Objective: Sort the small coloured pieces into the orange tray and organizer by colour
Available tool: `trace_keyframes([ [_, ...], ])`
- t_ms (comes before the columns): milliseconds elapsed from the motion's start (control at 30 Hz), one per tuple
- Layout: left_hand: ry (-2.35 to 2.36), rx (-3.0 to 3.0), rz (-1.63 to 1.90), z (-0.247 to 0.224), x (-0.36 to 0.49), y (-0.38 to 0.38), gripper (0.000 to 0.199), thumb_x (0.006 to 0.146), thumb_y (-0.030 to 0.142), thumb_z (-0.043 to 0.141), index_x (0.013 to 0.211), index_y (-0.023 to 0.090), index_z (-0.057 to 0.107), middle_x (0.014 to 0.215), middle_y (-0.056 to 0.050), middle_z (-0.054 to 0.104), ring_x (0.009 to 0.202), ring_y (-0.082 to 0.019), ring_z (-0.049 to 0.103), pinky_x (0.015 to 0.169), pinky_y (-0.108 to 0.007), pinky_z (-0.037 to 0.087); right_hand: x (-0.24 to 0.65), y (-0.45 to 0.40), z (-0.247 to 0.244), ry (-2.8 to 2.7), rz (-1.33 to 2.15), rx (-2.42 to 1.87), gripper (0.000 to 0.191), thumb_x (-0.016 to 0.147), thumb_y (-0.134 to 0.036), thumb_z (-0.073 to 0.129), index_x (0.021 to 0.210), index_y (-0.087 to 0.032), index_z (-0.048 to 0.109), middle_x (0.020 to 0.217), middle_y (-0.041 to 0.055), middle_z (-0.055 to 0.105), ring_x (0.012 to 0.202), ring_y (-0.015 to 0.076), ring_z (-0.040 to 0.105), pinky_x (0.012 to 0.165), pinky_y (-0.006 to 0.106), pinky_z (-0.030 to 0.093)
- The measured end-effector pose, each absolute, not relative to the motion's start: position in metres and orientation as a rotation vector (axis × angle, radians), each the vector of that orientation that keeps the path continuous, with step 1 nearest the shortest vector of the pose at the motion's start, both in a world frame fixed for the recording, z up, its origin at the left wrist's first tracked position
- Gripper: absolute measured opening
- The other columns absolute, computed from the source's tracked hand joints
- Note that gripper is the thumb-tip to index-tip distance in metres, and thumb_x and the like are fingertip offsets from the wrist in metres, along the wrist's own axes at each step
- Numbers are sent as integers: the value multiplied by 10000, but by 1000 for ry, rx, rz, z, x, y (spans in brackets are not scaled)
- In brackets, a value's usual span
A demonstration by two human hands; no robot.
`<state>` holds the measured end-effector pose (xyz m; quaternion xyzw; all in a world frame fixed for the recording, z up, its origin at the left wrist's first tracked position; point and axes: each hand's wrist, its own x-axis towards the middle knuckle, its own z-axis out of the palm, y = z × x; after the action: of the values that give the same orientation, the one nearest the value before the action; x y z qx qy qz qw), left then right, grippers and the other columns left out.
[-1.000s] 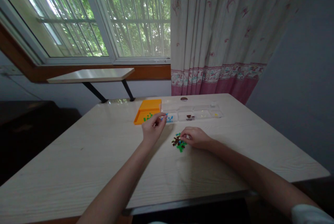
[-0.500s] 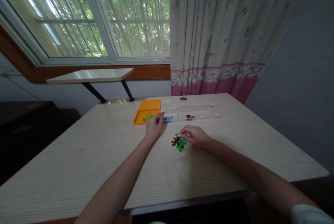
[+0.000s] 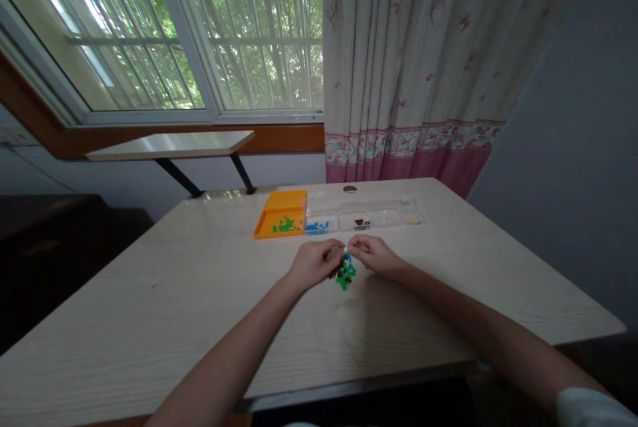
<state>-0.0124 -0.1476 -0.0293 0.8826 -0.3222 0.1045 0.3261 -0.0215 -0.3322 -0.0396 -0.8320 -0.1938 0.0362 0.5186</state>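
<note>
A small heap of green, brown and blue toy pieces lies on the table, looking like tiny building bricks. Just above its far side, my left hand and my right hand meet with their fingertips almost touching. Both are closed in a pinch. A tiny pale piece shows between the fingertips; which hand grips it I cannot tell. My left fingers cover the heap's left part.
Beyond my hands, an orange tray holds green pieces. Beside it stands a clear compartment tray with blue, brown and yellow pieces. A brown oval spot shows at the table's back edge, and a raised shelf at the back left.
My left hand has come back from the blue pieces by the orange tray, moving right and nearer to meet my right hand over the heap. My right hand has barely moved.
</note>
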Motion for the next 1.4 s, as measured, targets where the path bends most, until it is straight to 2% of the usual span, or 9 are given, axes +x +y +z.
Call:
trace_keyframes([
  [167, -854, 2317, 271, -29, -13, -147, 240, 784, 342, 477, 912, 204, 624, 488, 47, 488, 455, -66, 421, 478, -166, 295, -22, -333, -41, -495, 93, -1982, 297, 813, -442, 425, 806, -158, 513, 475, -70, 374, 384, 61, 339, 371, 164, 238],
  [333, -820, 2289, 301, -33, -10, -147, 243, 785, 344, 483, 895, 178, 623, 455, 56, 450, 434, -62, 396, 465, -165, 282, -20, -335, -40, -605, -230, -2121, 238, 795, -356, 497, 944, -174, 536, 689, -19, 522, 457, 59, 373, 446, 176, 304],
  [433, -807, 2274, 302, -33, -9, -147, 239, 782, 344, 491, 888, 177, 625, 449, 61, 431, 428, -60, 383, 460, -164, 275, -20, -336, -39, -665, -335, -2188, 212, 787, -324, 523, 942, -182, 557, 754, 3, 553, 508, 73, 419, 492, 185, 338],
  [633, -804, 2212, 279, -34, -9, -148, 248, 788, 358, 484, 890, 178, 621, 444, 73, 399, 416, -51, 362, 452, -159, 267, -20, -336, -40, -681, -408, -2208, 200, 787, -347, 535, 896, -186, 582, 784, 19, 574, 575, 97, 479, 545, 201, 376],
  [900, -744, 2142, 251, -31, -9, -148, 277, 788, 371, 473, 917, 168, 611, 448, 74, 376, 417, -54, 346, 445, -161, 271, -23, -335, -36, -668, -474, -2212, 177, 788, -339, 529, 858, -186, 584, 764, 20, 571, 527, 88, 453, 544, 210, 386],
  [1033, -730, 2198, 235, -26, -2, -139, 270, 798, 331, 442, 890, 151, 621, 474, 51, 419, 441, -66, 369, 448, -170, 275, -26, -342, -24, -641, -585, -2234, 190, 807, -336, 489, 875, -187, 584, 803, 46, 587, 563, 106, 480, 569, 229, 402],
  [1133, -822, 2311, 155, -25, 3, -131, 258, 796, 292, 424, 851, 158, 638, 534, 19, 527, 473, -76, 423, 466, -176, 301, -28, -354, -11, -645, -748, -2267, 192, 821, -328, 467, 873, -187, 587, 817, 56, 596, 611, 122, 496, 627, 247, 409],
  [1233, -948, 2382, 64, -27, 6, -126, 250, 791, 255, 418, 870, 183, 644, 694, -16, 637, 575, -98, 523, 542, -185, 368, -29, -366, -1, -639, -916, -2266, 174, 816, -314, 481, 866, -189, 590, 779, 50, 597, 600, 125, 491, 641, 255, 408],
  [1400, -1042, 2446, -14, -30, 5, -124, 293, 802, 234, 388, 980, 208, 620, 871, -38, 667, 755, -132, 595, 688, -214, 421, -29, -374, 5, -577, -1068, -2213, 136, 804, -288, 510, 864, -191, 582, 802, 41, 604, 552, 109, 476, 600, 252, 407],
])
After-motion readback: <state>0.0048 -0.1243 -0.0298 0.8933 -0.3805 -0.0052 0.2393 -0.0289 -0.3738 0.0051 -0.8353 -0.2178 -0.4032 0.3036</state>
